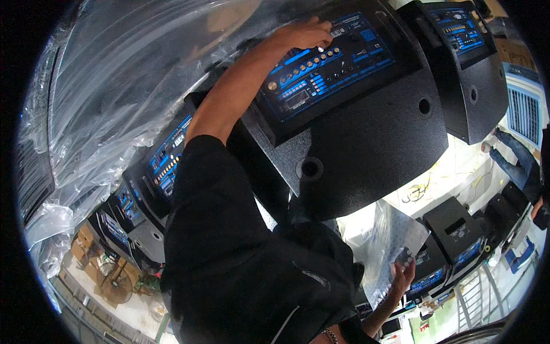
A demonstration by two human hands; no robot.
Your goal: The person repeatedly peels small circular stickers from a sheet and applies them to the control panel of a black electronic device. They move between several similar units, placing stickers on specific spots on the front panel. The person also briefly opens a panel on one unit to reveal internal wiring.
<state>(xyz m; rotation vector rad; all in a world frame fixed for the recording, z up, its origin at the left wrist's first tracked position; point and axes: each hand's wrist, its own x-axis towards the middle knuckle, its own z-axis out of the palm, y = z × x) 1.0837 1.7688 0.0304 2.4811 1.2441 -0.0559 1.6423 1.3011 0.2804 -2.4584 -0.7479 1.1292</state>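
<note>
My left hand (pixel 309 35) reaches over the blue-and-black control panel (pixel 366 54) of a large black speaker (pixel 366 137). Its fingers are bent together at the panel, by a small pale knob (pixel 321 49) near the upper end of a row of gold-topped knobs (pixel 295 75). The fingertips partly hide what they pinch. Lower right, my right hand (pixel 404 273) is closed on a clear plastic bag (pixel 381 252). Small dark round pieces (pixel 405 256) show by its fingers, too small to make out well.
Another black speaker (pixel 472 86) stands to the right, and more speakers (pixel 152 235) line the left. Clear plastic sheeting (pixel 126 74) hangs at the upper left. Black units (pixel 452 229) lie at the lower right. A person in jeans (pixel 518 157) is at the far right; a fan (pixel 114 282) stands lower left.
</note>
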